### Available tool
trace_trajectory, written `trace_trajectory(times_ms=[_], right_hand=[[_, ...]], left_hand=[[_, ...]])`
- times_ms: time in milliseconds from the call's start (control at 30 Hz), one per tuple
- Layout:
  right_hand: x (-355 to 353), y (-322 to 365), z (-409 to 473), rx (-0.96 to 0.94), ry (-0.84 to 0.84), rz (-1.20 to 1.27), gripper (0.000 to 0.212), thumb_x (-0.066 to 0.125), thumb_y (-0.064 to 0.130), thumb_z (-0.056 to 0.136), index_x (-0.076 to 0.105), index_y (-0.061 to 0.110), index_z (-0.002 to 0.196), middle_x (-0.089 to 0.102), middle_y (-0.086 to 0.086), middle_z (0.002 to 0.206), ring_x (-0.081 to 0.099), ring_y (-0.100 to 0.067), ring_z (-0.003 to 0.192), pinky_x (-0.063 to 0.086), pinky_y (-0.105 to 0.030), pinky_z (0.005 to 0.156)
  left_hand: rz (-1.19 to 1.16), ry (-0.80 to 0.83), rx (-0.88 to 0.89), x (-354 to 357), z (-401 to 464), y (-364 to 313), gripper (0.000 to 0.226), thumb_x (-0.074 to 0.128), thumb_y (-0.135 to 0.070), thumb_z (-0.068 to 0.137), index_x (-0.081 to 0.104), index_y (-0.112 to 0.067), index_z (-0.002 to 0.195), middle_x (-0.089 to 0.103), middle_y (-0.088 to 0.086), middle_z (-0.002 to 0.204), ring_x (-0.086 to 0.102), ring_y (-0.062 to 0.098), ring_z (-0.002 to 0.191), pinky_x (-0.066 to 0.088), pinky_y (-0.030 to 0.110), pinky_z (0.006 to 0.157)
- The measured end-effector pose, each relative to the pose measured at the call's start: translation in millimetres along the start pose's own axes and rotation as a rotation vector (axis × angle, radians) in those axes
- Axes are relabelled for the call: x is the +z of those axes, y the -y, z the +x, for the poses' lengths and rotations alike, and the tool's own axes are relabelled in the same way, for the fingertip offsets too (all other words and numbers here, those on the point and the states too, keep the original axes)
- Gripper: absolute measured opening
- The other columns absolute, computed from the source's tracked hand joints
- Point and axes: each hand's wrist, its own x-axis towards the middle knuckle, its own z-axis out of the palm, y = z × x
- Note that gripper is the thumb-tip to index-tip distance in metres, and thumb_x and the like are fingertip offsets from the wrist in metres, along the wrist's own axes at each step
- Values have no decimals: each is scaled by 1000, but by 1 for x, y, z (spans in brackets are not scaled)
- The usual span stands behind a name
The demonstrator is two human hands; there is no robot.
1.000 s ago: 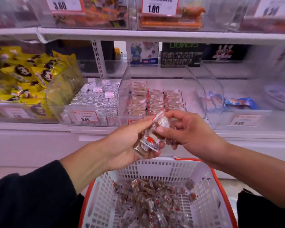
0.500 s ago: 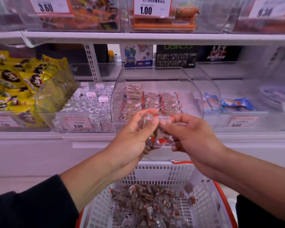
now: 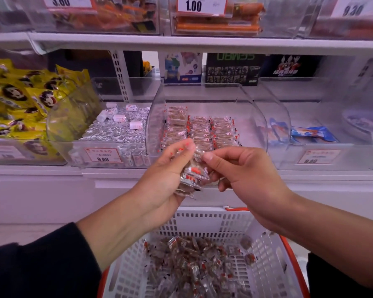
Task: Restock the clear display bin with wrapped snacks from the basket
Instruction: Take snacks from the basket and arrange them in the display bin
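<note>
Left hand [image 3: 159,181] gripping a bunch of snacks [image 3: 192,176] in front of the bin [image 3: 254,117], above the basket [image 3: 205,222], bunch's long axis roughly upright, right hand [image 3: 243,171] fingers [image 3: 211,157] pinching the top wrapper, rows of snacks lying flat in the bin

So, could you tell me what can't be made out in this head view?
- Number of wrapped snacks in the left hand: overlapping clear wrappers, partly hidden by fingers.
- Clear display bin price tag: behind both hands.
- Basket near end: cut by bottom edge.
- Right hand palm: faces away.
</note>
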Motion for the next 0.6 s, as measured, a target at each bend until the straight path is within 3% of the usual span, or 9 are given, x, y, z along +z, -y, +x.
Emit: trace_trajectory(times_ms=[100,167,233,333,400,467,500,600], right_hand=[[-2,9,-2,-197,168,-274,14,75,22,86,78,18,98,68,12,72,58,2,62,43,-9,59],[-5,10,-6,-304,213,-642,46,83,45,71,71,31,114,61,14,87,59,-3,76,43,-10,67],[-6,9,-10,-397,171,-872,67,81,60,59,64,36,118,53,17,94,56,-4,82,40,-9,69],[-4,10,-10,-441,101,-849,65,86,58,53,66,31,109,54,15,93,54,-4,77,39,-9,66],[-7,10,-6,-449,88,-844,61,86,55,56,69,29,109,56,12,91,54,-4,73,42,-13,66],[-9,8,-3,-484,96,-874,55,82,51,66,68,29,114,57,9,93,54,-4,75,43,-13,70],[-10,7,-2,-514,104,-898,51,78,49,73,67,27,117,56,8,95,54,-3,79,42,-12,73],[-9,4,-2,-593,144,-1049,48,59,44,90,57,19,131,50,3,107,52,-14,99,45,-27,89]], left_hand=[[-87,-25,-4,0,0,-3,29,63,-28,90,64,-27,119,73,11,85,69,21,63,58,31,57],[-142,-30,-34,1,-2,-6,25,55,-29,98,61,-22,121,73,14,90,71,24,68,61,36,63],[-176,0,-78,2,-3,-8,31,48,-33,102,58,-17,127,71,17,97,71,25,71,62,33,58],[-210,70,-164,4,-5,-8,45,40,-39,105,50,-10,139,65,23,122,68,29,89,56,27,52],[-247,96,-160,5,-6,-7,45,37,-34,106,46,-9,143,62,25,128,67,33,98,59,30,55],[-275,88,-119,4,-3,-6,39,37,-29,106,50,-8,137,66,22,119,68,31,100,63,34,67],[-276,78,-89,2,-1,-6,35,41,-27,105,54,-11,132,70,16,108,69,26,92,61,31,68],[-249,65,-17,-2,1,-3,28,57,-29,93,63,-17,118,68,7,91,67,13,71,56,21,58]])
